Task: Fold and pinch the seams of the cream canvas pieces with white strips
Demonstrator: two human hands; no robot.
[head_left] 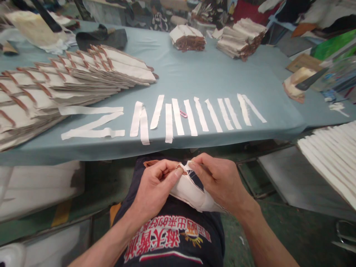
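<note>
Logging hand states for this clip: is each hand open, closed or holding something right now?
Left hand: closed, pinching the white cloth.
Right hand: closed, pinching a white scrap; whether it's joined to the cloth can't be told.

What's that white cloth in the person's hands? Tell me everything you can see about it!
The white cloth looks like soft, slightly creased fabric, with a thin seam-like line along its lower edge. It is held slanting above the lap, in front of a dark printed garment. The left hand has a pinching grip at its upper end, and the right hand pinches a little white bit beside it. Fine threads show between them. The hands hide some of the cloth.
</note>
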